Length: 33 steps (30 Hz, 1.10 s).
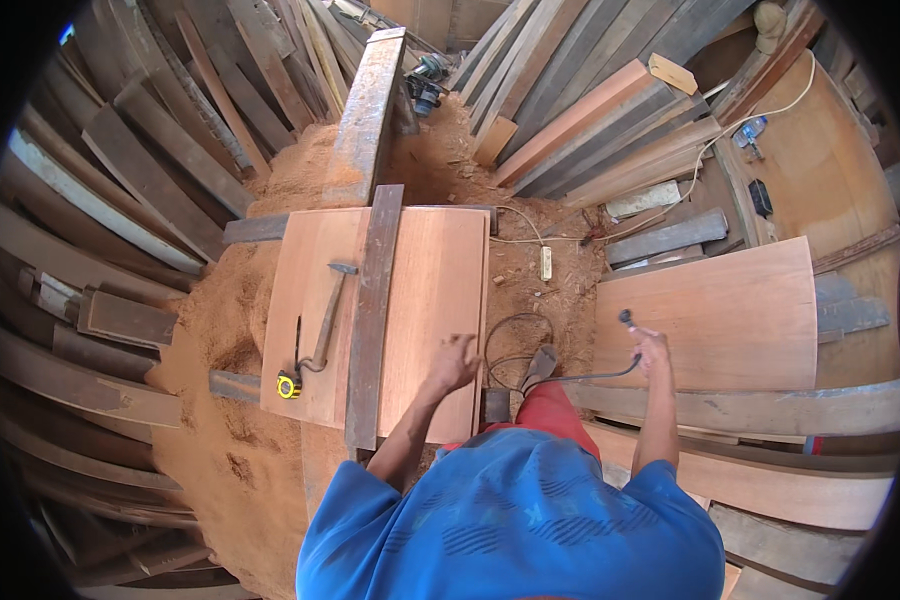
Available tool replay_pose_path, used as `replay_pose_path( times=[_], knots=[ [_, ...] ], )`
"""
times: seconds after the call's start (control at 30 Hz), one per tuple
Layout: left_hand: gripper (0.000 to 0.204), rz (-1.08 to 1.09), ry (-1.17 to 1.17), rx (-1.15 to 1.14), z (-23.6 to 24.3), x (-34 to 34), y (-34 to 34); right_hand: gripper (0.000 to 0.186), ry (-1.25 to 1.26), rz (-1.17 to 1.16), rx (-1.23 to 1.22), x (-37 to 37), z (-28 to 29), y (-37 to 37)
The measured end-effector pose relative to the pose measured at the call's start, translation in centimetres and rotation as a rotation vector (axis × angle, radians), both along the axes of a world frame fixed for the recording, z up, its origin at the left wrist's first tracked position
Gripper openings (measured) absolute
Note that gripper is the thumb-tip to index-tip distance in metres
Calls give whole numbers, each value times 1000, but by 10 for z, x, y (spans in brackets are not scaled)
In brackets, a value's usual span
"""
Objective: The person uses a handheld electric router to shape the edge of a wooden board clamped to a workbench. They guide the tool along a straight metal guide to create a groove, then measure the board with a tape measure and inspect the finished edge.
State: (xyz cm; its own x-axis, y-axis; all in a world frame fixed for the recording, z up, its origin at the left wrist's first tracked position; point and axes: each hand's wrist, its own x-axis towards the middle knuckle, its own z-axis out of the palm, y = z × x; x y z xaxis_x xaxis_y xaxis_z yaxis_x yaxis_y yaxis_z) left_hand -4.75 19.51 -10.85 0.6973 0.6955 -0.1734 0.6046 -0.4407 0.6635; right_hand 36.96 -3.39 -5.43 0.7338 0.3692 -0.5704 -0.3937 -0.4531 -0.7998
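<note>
My right hand (652,350) is closed around a black power cord (595,377). The cord's dark end, which looks like a plug (626,318), sticks out past my fingers above a pale wooden panel (715,305). My left hand (455,364) hovers empty with bent, parted fingers over the right side of a reddish wooden panel (430,290). A long dark wooden strip (377,310) lies across that panel. Left of the strip rest a hammer (332,312) and a yellow-and-black tape measure (288,385).
Sawdust (220,420) covers the floor. A white extension socket (546,263) lies right of the panel, on a pale wire. A long beam (365,120) and a dark green power tool (427,88) are at the back. Stacked boards (100,270) line the sides. A clear bottle (750,132) lies far right.
</note>
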Motion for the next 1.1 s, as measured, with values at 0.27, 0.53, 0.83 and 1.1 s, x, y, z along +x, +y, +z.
replay_pose_path(
  times=[0.27, 0.53, 0.83, 1.1],
  knots=[
    [72, 246, 260, 157, -19, -7, 73, 26, 238, 83, -155, 33, -121, 84],
    [84, 470, 536, 476, -98, 53, 114, 34, -427, 397, -539, 128, -329, 146],
    [77, 404, 551, 425, -67, 64, 117, 25, -539, 1013, -686, 178, -489, 267],
    [87, 505, 568, 304, -67, 77, 116, 46, -486, 1173, -910, 171, -640, 338]
  ],
)
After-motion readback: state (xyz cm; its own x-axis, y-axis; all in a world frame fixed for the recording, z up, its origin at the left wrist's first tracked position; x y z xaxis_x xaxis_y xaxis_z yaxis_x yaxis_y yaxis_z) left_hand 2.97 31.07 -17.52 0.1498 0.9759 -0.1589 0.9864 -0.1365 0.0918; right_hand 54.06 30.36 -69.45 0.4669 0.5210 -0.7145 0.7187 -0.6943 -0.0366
